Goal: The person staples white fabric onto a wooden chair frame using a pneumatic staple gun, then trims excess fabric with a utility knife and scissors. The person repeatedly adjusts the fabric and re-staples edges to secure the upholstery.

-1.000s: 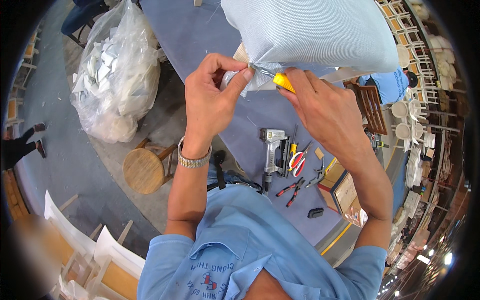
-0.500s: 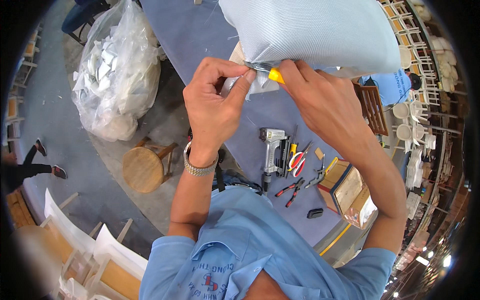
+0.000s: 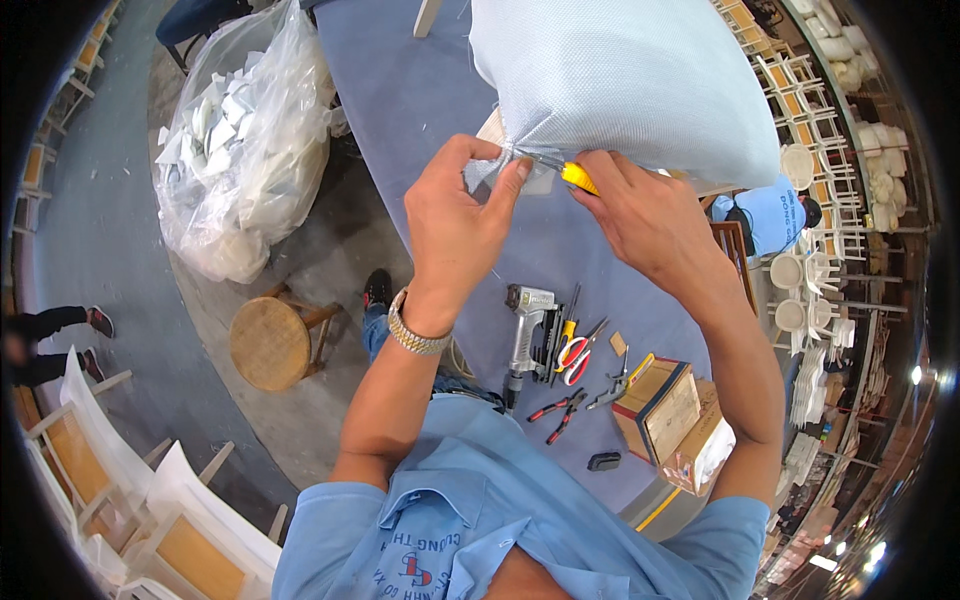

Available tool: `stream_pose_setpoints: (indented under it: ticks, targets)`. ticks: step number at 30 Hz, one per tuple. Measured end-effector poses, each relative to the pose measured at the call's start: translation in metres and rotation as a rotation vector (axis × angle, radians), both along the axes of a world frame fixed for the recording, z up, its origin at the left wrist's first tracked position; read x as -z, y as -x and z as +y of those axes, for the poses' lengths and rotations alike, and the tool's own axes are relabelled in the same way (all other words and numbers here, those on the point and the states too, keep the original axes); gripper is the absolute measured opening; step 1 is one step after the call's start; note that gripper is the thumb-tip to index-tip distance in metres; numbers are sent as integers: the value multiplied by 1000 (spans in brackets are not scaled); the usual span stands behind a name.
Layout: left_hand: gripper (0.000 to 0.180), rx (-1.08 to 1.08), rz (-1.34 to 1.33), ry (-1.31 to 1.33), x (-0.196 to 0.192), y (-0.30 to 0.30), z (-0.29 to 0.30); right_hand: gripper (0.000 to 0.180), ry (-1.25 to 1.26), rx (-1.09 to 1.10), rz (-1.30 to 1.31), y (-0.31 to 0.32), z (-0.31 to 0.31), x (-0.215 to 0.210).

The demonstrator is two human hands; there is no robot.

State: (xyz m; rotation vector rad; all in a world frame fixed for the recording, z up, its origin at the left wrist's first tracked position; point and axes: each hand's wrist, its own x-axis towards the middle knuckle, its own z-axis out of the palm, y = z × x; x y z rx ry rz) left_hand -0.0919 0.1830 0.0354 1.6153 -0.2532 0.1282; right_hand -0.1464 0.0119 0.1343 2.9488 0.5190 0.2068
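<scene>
A chair seat or cushion covered in pale blue woven fabric (image 3: pixel 620 90) stands at the far side of the table, its corner towards me. My left hand (image 3: pixel 458 225) is closed at this corner, pinching the gathered fabric edge between thumb and fingers. From the right, my right hand (image 3: pixel 655 220) grips a yellow-handled tool (image 3: pixel 580 178) with a thin metal shaft, like a screwdriver. The shaft points left into the folds beside my left fingertips; its tip is hidden there.
On the blue table (image 3: pixel 400 110) lie a staple gun (image 3: pixel 530 330), red-handled scissors (image 3: pixel 573 358), pliers (image 3: pixel 560 410), an air blow gun (image 3: pixel 610 390) and an open box (image 3: pixel 665 405). Left of it are a wooden stool (image 3: pixel 270 343) and a bag of scraps (image 3: pixel 245 150). Another person (image 3: pixel 770 215) is at far right.
The view has shifted, so the cushion and both hands appear lower. My left hand keeps its pinch on the corner, and the tool's shaft still meets the fabric there.
</scene>
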Motion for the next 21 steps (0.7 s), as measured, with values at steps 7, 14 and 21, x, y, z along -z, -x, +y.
stream_pose_setpoints:
  ticks: [7,14,21]
  targets:
    - [15,-126,-345,38,26,-5,-13,26,98,16,19,-3,2,-1]
    - [14,-76,-365,6,22,-7,-10,23,164,-1,-6,-5,2,-2]
    - [17,-14,-464,-33,26,-17,-3,19,263,50,38,-3,8,-10]
